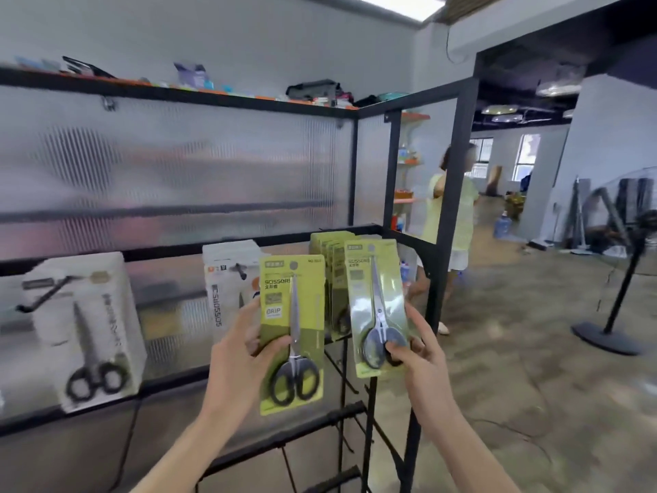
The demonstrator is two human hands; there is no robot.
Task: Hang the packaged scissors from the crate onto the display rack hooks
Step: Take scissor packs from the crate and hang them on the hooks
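Two green scissor packs (291, 329) (377, 307) are held up, one per hand; a green stack (329, 265) and two white groups (89, 325) (231, 279) are hung behind.

Bright, even light comes from a ceiling panel (398, 3) far above; left side is motion-blurred, edges bend, windows (526, 156) glare.

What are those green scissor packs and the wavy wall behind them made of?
Scissor packs: seemingly printed green card under clear plastic, which shows glare. Scissors: shiny metal blades, matte black handles, probably plastic. Back panel: translucent ribbed sheet, plastic or glass, blurring what lies behind, in a black frame, likely metal.
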